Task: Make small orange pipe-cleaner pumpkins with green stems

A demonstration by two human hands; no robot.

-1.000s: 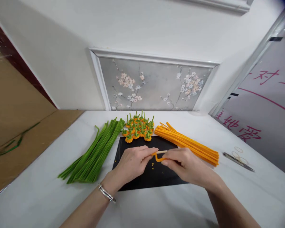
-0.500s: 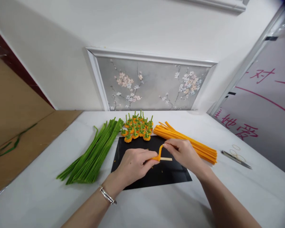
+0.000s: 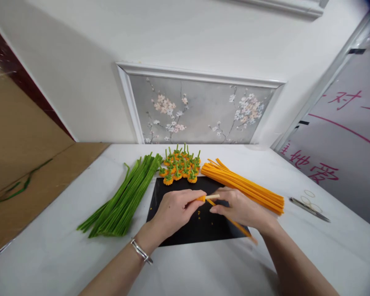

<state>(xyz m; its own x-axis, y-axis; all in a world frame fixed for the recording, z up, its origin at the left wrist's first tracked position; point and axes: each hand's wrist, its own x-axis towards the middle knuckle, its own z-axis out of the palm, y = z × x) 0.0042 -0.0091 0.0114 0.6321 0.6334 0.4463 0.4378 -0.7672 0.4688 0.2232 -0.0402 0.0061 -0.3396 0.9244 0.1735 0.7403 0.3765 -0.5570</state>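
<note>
My left hand pinches a short pale wooden stick with an orange pipe cleaner wound round it. The stick's bare end points right. From the coil the pipe cleaner's loose length runs down behind my right thumb, and its blurred tail trails out to the lower right. My right hand is beside the stick's end, thumb and fingers apart around the loose strand. Whether a hidden finger touches the strand is unclear. Both hands are above a black mat dotted with tiny orange bits.
Small orange pumpkin shapes with green stems cluster behind the mat. Green pipe cleaners lie left, orange ones right. Tweezers and rubber bands rest farther right. Cardboard covers the left side; a wall stands behind.
My right hand has let its pinch on the strand's raised part open and moved slightly down and right. The strand now hangs to the lower right. The stick has tilted slightly upward.
</note>
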